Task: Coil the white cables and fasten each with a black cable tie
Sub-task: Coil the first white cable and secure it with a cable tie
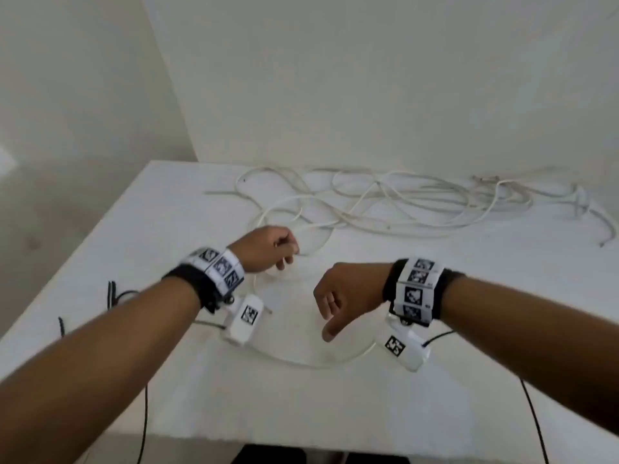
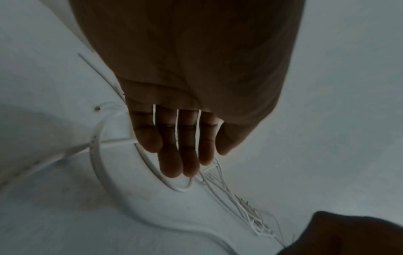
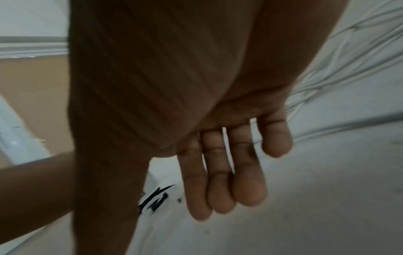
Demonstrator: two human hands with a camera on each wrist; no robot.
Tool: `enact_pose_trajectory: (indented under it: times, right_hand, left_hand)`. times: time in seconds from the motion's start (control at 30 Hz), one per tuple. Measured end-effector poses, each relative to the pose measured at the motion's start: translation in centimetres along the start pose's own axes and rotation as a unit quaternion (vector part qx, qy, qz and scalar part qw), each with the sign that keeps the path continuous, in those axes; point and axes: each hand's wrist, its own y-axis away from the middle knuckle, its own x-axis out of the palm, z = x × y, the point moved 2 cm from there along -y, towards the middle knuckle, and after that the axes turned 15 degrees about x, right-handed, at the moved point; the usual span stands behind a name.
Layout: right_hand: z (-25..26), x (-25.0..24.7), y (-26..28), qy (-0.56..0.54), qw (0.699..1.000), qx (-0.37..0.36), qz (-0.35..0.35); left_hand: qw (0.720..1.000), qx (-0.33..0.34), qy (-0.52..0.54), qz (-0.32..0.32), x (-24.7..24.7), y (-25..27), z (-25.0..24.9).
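Note:
Several white cables (image 1: 402, 209) lie tangled along the back of the white table (image 1: 469, 346). One cable runs forward into a wide loop (image 1: 301, 362) on the table between my arms. My left hand (image 1: 268, 249) is at the far side of this loop, its fingers (image 2: 181, 151) straight and close together, pointing down over the cable (image 2: 96, 155), which passes behind them. My right hand (image 1: 338, 296) hangs over the middle of the loop, fingers (image 3: 226, 181) relaxed and holding nothing. Black cable ties (image 1: 112, 293) lie near the table's left edge, and also show in the right wrist view (image 3: 157, 198).
A white wall rises right behind the table. The table's left edge (image 1: 83, 242) drops to the floor. Thin black wires (image 1: 532, 413) hang from both wrist cameras over the front edge. The tangled cables (image 3: 348, 51) fill the back right.

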Motion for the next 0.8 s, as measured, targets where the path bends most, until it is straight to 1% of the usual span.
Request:
enact_pose_trajectory:
  times: [0.1,0.13,0.2,0.27,0.37,0.43,0.47,0.53,0.63,0.73,0.8]
  right_hand:
    - [1.2,2.2,-0.3,0.086,0.996,0.0,0.038]
    - [1.5,2.9,-0.2,0.105,0.994,0.001,0.034]
    - [1.7,4.8,-0.2,0.136,0.991,0.0,0.013]
    - [1.7,5.8,0.0,0.146,0.989,0.003,-0.029]
    - [1.9,6.5,1.5,0.144,0.984,0.022,-0.098]
    - [1.6,6.9,2.8,0.128,0.981,0.031,-0.145]
    - [1.4,7.0,3.4,0.106,0.981,0.032,-0.16]
    - [1.2,6.9,4.8,0.069,0.979,0.025,-0.193]
    - [0.9,5.9,6.7,0.054,0.961,0.01,-0.27]
    - [0.7,4.8,8.4,0.032,0.946,-0.004,-0.322]
    - [0.6,3.9,9.4,0.011,0.937,-0.013,-0.35]
  left_hand:
    - [0.997,0.019,-0.062,0.03,1.1,-0.9,0.9]
    - [0.996,0.014,-0.071,0.041,1.2,-1.0,0.8]
    - [0.995,0.027,-0.085,0.048,2.0,-0.6,0.9]
    - [0.995,0.042,-0.087,0.025,2.3,0.1,0.6]
    - [0.992,0.076,-0.094,-0.037,2.6,2.1,-0.3]
    - [0.988,0.102,-0.098,-0.059,3.0,3.7,-0.9]
    - [0.988,0.11,-0.092,-0.052,3.3,4.5,-1.3]
    - [0.991,0.108,-0.076,-0.016,4.0,5.9,-2.0]
    - [0.992,0.108,-0.057,0.023,5.2,7.7,-3.5]
    - [0.993,0.115,-0.036,0.017,5.9,9.0,-4.9]
    - [0.992,0.125,0.013,0.002,6.4,9.6,-5.8]
